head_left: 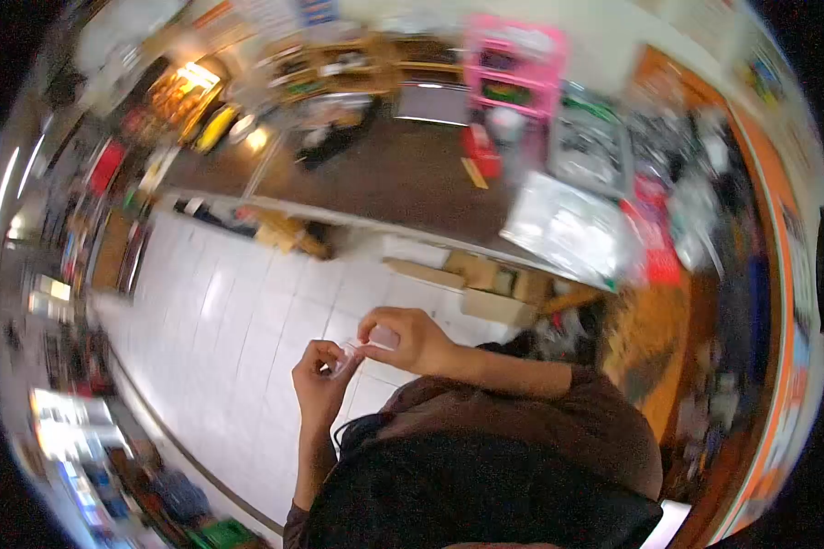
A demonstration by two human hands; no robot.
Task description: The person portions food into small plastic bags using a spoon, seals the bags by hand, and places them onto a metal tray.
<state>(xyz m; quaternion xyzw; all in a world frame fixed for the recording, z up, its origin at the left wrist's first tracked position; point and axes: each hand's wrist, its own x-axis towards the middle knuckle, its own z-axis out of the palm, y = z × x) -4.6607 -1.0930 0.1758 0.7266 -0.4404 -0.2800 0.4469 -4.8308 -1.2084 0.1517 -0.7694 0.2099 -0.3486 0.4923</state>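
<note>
A small translucent piece (346, 358) is held between the two hands just below the centre of the frame, above the pale tiled floor (220, 302). By the left hand (320, 389), which is raised from the bottom of the frame, the piece is gripped at its left side with thumb and fingers curled together around it. By the right hand (417, 340), reached in from the right, its other side is pinched between thumb and bent fingers; whether the pale patch framed by these fingers is part of the piece cannot be told. A dark top (485, 476) is worn, seen at the lower centre. Across the upper middle, a dark brown desk (375, 178) is seen, with a shiny clear packet (563, 229) laid at its front edge, right of centre. Beside the packet, a red bag (655, 233) is placed, and above, a pink rack (515, 69) is stood near the wall. Cardboard boxes (499, 302) are kept beneath the desk. At the upper left, a lit case (185, 91) is shown, its contents blurred.
</note>
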